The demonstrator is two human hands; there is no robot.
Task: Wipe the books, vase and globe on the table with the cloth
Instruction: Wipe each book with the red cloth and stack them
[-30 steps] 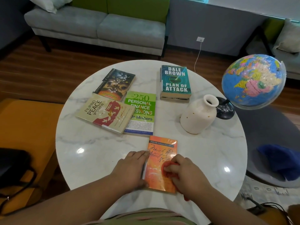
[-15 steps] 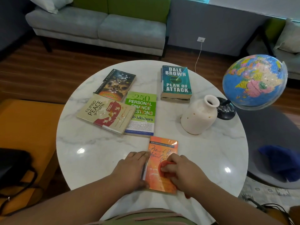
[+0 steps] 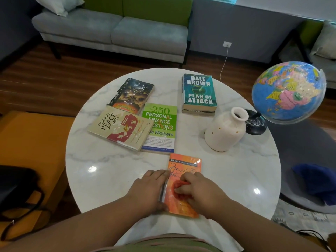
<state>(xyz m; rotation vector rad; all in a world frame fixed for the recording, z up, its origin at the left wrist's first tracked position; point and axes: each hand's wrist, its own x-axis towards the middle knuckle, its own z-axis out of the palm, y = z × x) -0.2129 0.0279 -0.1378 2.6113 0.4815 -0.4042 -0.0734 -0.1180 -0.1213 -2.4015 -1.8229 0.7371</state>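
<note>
Lower centre of the frame: the left hand (image 3: 151, 188) lies flat on the tabletop (image 3: 109, 170), fingers straight, touching the left edge of the orange book (image 3: 185, 163). The right hand (image 3: 200, 192) rests on that book's cover, fingers curled round a bunched red cloth (image 3: 179, 185).

Centre: the beige book (image 3: 120, 128) overlaps the green book (image 3: 161, 122). The white vase (image 3: 224, 132) stands upright at centre right.

Upper centre: the dark book (image 3: 132, 95), and the teal book (image 3: 199, 90) stacked on another book.

Right edge: the globe (image 3: 289, 91), just beyond the vase.
</note>
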